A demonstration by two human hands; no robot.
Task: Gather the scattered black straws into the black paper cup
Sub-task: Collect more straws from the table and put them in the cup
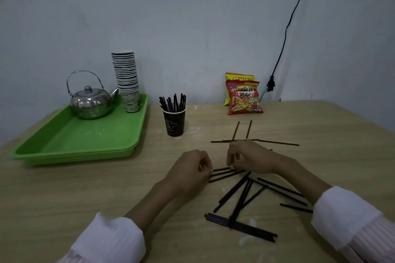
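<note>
Here, both hands (220, 161) low over the table (106, 188), fingers pinching black straws (224, 173).

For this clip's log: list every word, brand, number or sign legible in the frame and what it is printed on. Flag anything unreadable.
"French Fries": red snack bag; the last letters are unclear.
"2000": same bag, below the name, blurred, so uncertain.
"CHI..": yellow snack bag behind it, the rest hidden.
Black paper cup: pale cup-shaped logo with small lettering, too blurred to read.
Stack of paper cups on the green tray: dark print on the lowest cup, illegible.
Nothing else carries text.
</note>
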